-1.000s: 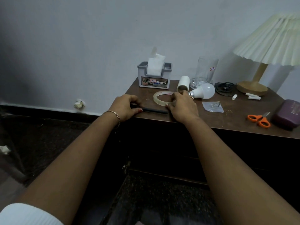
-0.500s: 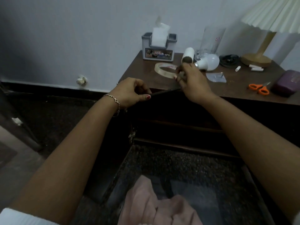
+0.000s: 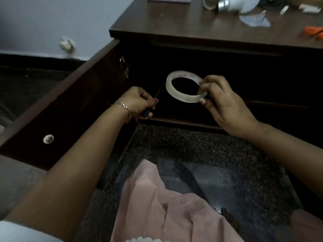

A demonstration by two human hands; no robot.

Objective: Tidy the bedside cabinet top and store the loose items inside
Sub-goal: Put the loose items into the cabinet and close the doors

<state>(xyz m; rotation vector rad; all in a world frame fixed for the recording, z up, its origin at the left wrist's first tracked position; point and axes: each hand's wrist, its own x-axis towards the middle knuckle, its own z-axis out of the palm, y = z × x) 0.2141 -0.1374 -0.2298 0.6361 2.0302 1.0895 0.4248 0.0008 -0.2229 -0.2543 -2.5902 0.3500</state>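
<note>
At frame centre your right hand (image 3: 227, 107) holds the tape roll (image 3: 180, 96) before the open cabinet (image 3: 174, 36); just left, your left hand (image 3: 138, 102) grips a slim tool (image 3: 146, 113).

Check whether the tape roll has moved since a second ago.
Yes. The tape roll has come down off the cabinet top; the right hand pinches it in front of the open compartment.

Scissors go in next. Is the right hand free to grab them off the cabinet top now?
Probably not yet: the right hand pinches the tape roll, below the cabinet top. The orange scissors lie up there uncovered, so setting the tape down should free it.
</note>
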